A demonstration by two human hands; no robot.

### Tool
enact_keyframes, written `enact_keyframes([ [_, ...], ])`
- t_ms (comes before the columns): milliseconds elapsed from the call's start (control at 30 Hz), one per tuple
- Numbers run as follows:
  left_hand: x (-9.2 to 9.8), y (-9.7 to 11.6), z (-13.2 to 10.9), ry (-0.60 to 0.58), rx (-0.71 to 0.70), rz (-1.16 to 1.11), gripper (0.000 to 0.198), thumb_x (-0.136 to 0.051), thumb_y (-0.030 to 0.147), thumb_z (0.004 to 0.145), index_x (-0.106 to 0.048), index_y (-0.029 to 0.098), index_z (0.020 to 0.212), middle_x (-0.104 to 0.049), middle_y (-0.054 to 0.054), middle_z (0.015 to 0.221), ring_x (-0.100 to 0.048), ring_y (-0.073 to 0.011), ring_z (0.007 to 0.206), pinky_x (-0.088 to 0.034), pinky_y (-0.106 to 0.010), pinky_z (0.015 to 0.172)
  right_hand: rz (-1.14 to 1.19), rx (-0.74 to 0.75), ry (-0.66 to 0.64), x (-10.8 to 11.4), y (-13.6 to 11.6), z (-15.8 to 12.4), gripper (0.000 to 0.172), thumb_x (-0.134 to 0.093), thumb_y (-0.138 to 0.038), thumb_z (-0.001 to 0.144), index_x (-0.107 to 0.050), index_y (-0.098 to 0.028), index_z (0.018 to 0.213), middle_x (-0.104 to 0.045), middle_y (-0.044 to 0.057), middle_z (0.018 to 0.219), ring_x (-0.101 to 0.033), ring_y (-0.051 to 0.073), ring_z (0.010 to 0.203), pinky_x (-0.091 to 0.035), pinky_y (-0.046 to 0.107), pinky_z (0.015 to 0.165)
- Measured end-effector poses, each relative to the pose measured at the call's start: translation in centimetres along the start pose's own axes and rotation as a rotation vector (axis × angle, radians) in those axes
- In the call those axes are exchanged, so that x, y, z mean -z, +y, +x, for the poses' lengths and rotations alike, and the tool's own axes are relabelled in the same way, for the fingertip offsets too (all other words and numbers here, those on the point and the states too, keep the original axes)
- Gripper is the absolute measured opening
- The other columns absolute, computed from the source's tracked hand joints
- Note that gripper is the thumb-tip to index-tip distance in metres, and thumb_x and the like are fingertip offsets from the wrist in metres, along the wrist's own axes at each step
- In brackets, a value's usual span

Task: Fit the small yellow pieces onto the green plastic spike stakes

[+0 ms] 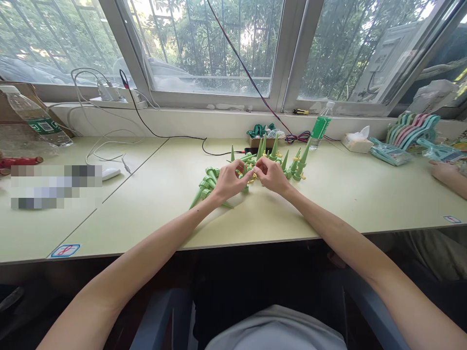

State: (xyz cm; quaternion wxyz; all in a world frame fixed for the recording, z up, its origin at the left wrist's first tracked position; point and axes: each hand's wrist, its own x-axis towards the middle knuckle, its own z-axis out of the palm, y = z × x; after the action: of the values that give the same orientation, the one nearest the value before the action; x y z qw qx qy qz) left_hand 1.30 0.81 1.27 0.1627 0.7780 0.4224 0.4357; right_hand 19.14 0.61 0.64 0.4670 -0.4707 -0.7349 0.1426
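My left hand [232,182] and my right hand [272,175] meet at the fingertips, low over the table. Thumb and forefinger of each are pinched together; whatever lies between them is too small to make out. Around and behind them is a cluster of green plastic watering spikes with small yellow valves. Some stand point-up, among them a tall green spike [302,163] right of my right hand. Left of my left hand, several green spikes lie in a heap [205,186]. Small yellow pieces under my fingers are partly hidden.
Behind the spikes sit a small cardboard box [257,142], a bottle with a green label [321,127] and a cable bundle [298,137]. Rightward are a tissue box [357,143], pastel hangers [414,131] and another person's hand [447,174]. A white cable [95,150] lies left.
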Motion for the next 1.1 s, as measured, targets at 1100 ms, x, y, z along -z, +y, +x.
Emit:
enact_keyframes([
  [1100,-0.1,0.2,-0.2,-0.013,-0.043,-0.092,0.011,-0.061,0.029,0.081,-0.062,0.018,0.081,-0.067,-0.001,0.08,-0.059,-0.0135,0.075,-0.047,-0.026,0.071,0.108,0.134,-0.094,0.0,-1.0,-0.7,0.013,-0.049,-0.033,0.095,-0.053,-0.021,0.093,-0.06,0.0,0.071,-0.05,0.013,0.056,-0.041,0.027,0.059],
])
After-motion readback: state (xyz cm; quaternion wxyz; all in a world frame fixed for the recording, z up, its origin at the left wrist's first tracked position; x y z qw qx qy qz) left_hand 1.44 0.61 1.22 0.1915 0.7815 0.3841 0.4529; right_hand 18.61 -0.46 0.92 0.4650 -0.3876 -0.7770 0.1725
